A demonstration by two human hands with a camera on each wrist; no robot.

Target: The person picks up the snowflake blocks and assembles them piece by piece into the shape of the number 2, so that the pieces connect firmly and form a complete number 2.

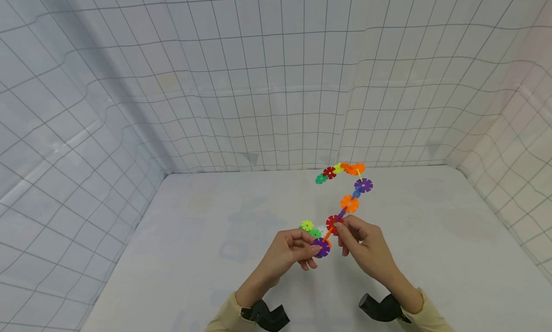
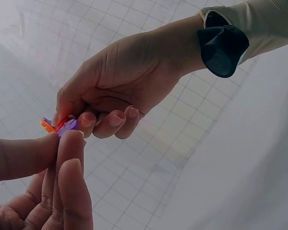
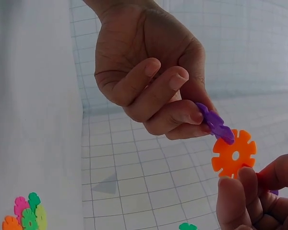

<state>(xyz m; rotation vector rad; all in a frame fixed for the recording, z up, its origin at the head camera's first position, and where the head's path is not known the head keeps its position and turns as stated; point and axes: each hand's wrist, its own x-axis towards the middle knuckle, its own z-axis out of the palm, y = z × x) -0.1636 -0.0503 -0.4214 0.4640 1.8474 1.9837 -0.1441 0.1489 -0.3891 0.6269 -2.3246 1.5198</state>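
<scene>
1. Head: chain of notched discs (image 1: 350,198) curves upward, right of centre. Left hand (image 1: 288,250) clamped on its purple disc (image 1: 321,249), right hand (image 1: 365,243) pinching a red disc (image 1: 331,223). Loose discs (image 1: 315,233) on bench (image 1: 181,255), near left hand.
2. Left wrist: 2 hands close together, left side.
3. Right wrist: orange disc (image 3: 225,155) right of centre, meeting purple.

L hand (image 1: 290,249) and R hand (image 1: 366,246) side by side over near half of table (image 1: 185,255), disc chain (image 1: 346,204) btwn their fingers. Chain's near end at L fingertips; from there it runs fwd & right past R fingertips, then bends back left nr table's far edge. Loose discs (image 1: 307,225) on table just beyond L fingertips, left of chain. Gridded back wall (image 1: 293,107) behind table, side walls L (image 1: 56,154) & R (image 1: 522,131).
</scene>
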